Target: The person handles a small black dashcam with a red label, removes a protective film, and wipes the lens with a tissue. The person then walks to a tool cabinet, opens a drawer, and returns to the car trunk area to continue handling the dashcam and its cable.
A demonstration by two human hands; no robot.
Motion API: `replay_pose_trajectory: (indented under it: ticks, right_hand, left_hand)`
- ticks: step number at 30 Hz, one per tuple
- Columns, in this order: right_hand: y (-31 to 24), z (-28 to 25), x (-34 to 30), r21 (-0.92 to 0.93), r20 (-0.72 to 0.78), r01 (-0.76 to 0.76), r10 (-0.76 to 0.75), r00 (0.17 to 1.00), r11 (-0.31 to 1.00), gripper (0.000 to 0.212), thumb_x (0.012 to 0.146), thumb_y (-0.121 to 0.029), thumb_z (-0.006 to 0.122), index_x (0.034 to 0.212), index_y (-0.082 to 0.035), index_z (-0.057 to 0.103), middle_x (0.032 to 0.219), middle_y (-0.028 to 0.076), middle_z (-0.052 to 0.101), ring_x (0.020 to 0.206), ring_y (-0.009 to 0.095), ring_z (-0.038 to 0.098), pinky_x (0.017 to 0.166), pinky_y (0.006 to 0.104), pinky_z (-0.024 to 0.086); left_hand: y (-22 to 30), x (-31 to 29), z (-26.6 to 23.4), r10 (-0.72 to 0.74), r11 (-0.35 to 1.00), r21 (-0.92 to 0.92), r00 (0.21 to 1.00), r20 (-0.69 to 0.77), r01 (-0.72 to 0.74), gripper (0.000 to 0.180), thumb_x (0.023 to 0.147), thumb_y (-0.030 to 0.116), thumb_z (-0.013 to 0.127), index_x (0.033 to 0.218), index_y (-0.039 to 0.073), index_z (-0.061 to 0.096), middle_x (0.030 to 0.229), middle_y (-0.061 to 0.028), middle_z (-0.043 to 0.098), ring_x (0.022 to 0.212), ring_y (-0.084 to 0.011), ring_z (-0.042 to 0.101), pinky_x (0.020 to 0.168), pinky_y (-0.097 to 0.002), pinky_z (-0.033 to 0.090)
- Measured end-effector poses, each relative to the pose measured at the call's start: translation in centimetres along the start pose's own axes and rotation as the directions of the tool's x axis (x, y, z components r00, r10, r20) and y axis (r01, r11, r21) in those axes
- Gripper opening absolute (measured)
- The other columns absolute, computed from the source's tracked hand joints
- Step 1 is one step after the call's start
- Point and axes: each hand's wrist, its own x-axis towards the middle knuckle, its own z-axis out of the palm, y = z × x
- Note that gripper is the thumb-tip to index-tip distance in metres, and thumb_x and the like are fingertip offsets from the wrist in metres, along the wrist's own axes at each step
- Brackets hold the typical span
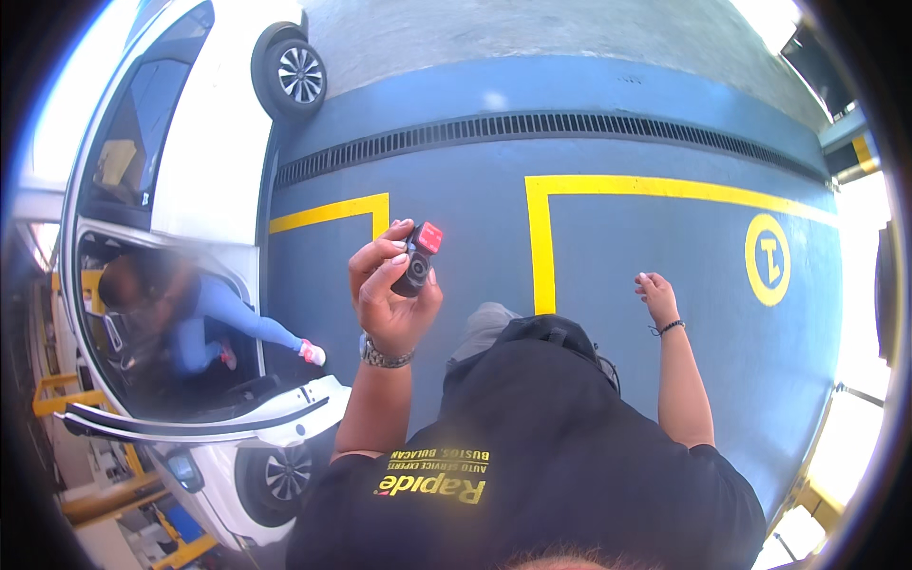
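Observation:
My left hand (pixel 397 302), with a metal-band watch (pixel 385 351) at its wrist, is raised in front of my body. Its fingers close around a small black dash camera (pixel 415 273). A round lens shows on the camera's body, and a red-faced square adhesive pad (pixel 430 237) tops its mount. My right hand (pixel 657 298) hangs out to the right, a thin dark bracelet on its wrist. The fingers there are loosely bent, and I see nothing in them.
At left stands a white car (pixel 214 142) with an open door (pixel 218 425); a person (pixel 195 309) sits in the doorway, one foot outside. A long drain grate (pixel 532 125) crosses the blue floor (pixel 627 228). Yellow lines (pixel 541 242) mark the bays.

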Motion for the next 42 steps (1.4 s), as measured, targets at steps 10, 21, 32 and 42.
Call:
replay_pose_trajectory:
  ticks: [10, 21, 32, 42]
  right_hand:
    - [-46.4, 19.8, 22.4, 0.486, 0.693, 0.475, -0.655, 0.302, 0.734, 0.047, 0.091, -0.008, 0.07, 0.134, -0.001, 0.053, 0.119, 0.009, 0.065, 0.11, 0.016, 0.062, 0.098, 0.0342, 0.049]
    - [-71.6, 30.3, 49.3, 0.838, 0.495, 0.063, -0.803, 0.331, 0.542, 0.044, 0.091, -0.017, 0.073, 0.128, -0.002, 0.055, 0.113, 0.004, 0.064, 0.101, 0.011, 0.062, 0.089, 0.0301, 0.053]
    - [-100.9, 43.9, 74.6, 0.61, 0.725, -0.394, -0.685, -0.072, 0.688, 0.045, 0.099, -0.022, 0.06, 0.136, 0.002, 0.053, 0.13, 0.011, 0.06, 0.122, 0.021, 0.056, 0.107, 0.0423, 0.041]
    - [-119.7, 67.1, 91.9, 0.373, 0.894, -0.459, -0.444, -0.053, 0.806, 0.035, 0.103, -0.024, 0.054, 0.128, 0.001, 0.057, 0.119, 0.011, 0.063, 0.109, 0.02, 0.061, 0.097, 0.0374, 0.048]
  left_hand:
    - [-27.1, 10.0, 4.0, -0.43, 0.856, -0.386, 0.888, -0.163, 0.344, 0.055, 0.078, -0.015, 0.069, 0.125, 0.005, 0.048, 0.12, -0.0159, 0.057, 0.114, -0.0307, 0.062, 0.102, -0.0529, 0.051]
    - [-62.3, 35.7, 15.5, -0.287, 0.829, -0.434, 0.934, 0.213, 0.354, 0.048, 0.08, -0.005, 0.076, 0.12, 0.005, 0.05, 0.12, -0.0166, 0.057, 0.113, -0.0237, 0.061, 0.097, -0.0385, 0.054]
    - [-89.7, 56.8, 16.2, 0.037, 0.95, 0.31, 0.998, -0.045, -0.021, 0.048, 0.075, 0.003, 0.083, 0.115, 0.004, 0.058, 0.116, -0.0132, 0.059, 0.109, -0.0304, 0.063, 0.088, -0.0408, 0.056]
    - [-118.8, 68.0, 5.6, 0.155, 0.552, 0.818, 0.984, 0.091, -0.163, 0.035, 0.079, 0.005, 0.08, 0.111, 0.003, 0.066, 0.107, -0.0098, 0.058, 0.098, -0.0267, 0.059, 0.077, -0.0361, 0.055]
